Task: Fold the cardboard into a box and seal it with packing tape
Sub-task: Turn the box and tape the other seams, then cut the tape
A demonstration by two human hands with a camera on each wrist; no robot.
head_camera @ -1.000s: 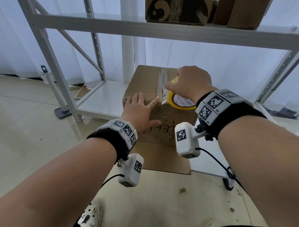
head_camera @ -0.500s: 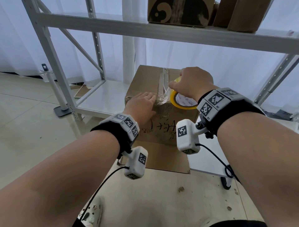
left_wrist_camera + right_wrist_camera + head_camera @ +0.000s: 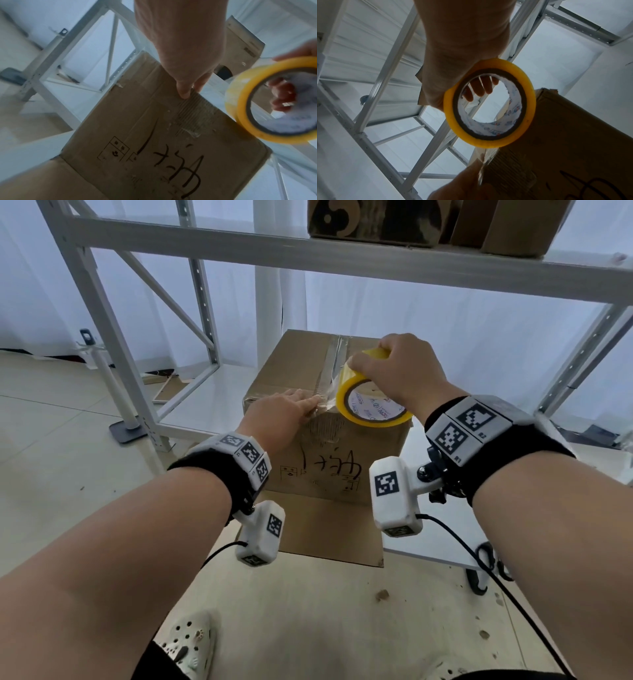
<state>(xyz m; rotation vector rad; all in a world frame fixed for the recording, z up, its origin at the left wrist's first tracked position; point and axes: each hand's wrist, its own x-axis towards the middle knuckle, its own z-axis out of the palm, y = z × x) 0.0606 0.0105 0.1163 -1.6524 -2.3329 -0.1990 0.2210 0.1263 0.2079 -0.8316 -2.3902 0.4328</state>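
The box [image 3: 329, 419] sits on the low white shelf [image 3: 205, 405] straight ahead of the person, seam running away from them w/ a clear tape strip [image 3: 334, 361] along it. Right hand [image 3: 397, 371] grips the yellow tape roll [image 3: 371, 405] just above the near top edge, a short stretch of tape leading left. Left hand [image 3: 277, 416], fingers fairly straight, presses the tape at that near edge, so it's nearer the cut point. Cardboard is matte, ribbed where scuffed; tape glossy & thin, prob. clingy.
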